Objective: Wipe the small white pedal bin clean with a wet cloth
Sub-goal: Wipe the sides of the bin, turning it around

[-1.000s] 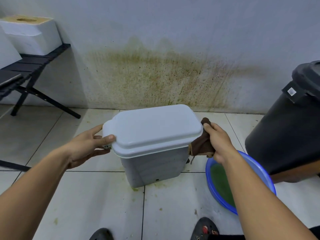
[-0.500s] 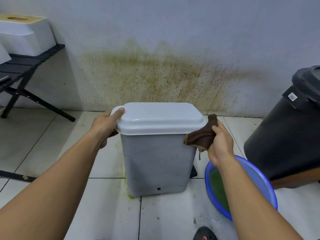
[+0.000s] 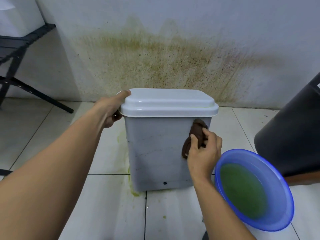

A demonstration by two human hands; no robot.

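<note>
Pale floor tiles (image 3: 52, 135) met a white wall (image 3: 173, 23) stained yellow-brown, and the small white pedal bin (image 3: 155, 156) stood upright on the tiles in front of that stain, its lid (image 3: 168, 101) down. The left hand (image 3: 110, 110) gripped the lid's left edge, thumb on top at the corner and fingers curled under the rim. The right hand (image 3: 202, 153) held a bunched brown cloth (image 3: 197, 132), its fingers closed round it and pressing it to the bin's front face near the right edge, just below the lid's overhang. A blue basin (image 3: 280, 191) of green water sat just beside the bin's lower right corner; the right forearm hid whether they touched. A large black bin (image 3: 294, 135) stood close behind the basin. To the left, a stretch of tile separated the pedal bin from the legs of a black folding bench (image 3: 15, 47). Greenish smears marked the floor along the bin's lower left edge.
</note>
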